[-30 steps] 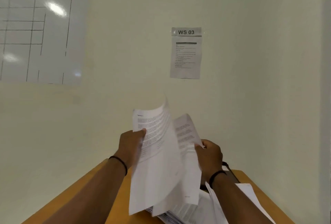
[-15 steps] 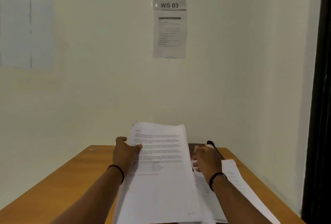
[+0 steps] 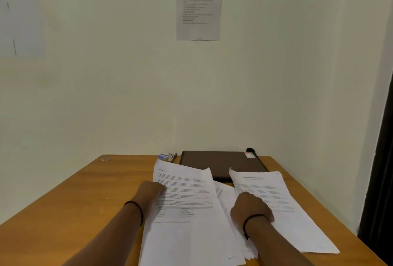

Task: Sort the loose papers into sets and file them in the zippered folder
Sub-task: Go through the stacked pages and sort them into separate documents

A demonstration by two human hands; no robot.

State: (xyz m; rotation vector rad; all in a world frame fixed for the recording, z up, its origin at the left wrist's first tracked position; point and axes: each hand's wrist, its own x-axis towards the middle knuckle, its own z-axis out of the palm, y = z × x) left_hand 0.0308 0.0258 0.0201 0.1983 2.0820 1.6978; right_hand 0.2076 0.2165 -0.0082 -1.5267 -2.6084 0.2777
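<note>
My left hand [image 3: 151, 191] pinches the edge of the sheet [image 3: 187, 208] on the stack, just nearer than the closed zippered folder [image 3: 221, 164] at the counter's [image 3: 70, 202] far edge, to peel it off. My right hand [image 3: 251, 206], fingers loosely curled, pins a separate set [image 3: 282, 208] from sliding.
</note>
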